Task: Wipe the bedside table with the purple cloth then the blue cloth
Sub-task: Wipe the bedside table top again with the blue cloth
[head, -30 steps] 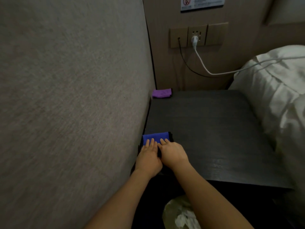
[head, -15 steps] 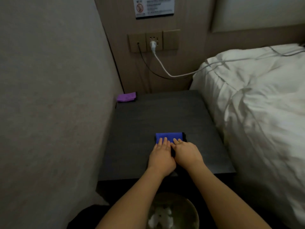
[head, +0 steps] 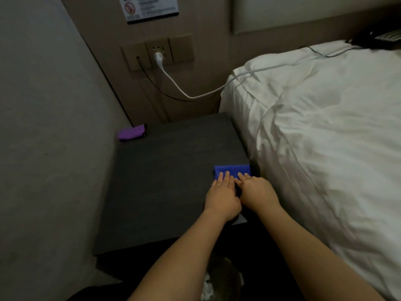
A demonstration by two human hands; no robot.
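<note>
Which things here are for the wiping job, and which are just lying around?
For the job:
- blue cloth, pressed flat under the left hand and right hand
- purple cloth, at the table's far left corner
- bedside table

Just lying around:
- white cable plugged into the wall socket
- bed
- waste bin below the table

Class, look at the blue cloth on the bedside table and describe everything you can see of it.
The blue cloth is a bright blue, soft-looking fabric folded into a flat rectangle. It lies flat on the dark bedside table, at the edge beside the white bed. The left hand and right hand press on its near part with straight fingers, hiding that part.
</note>
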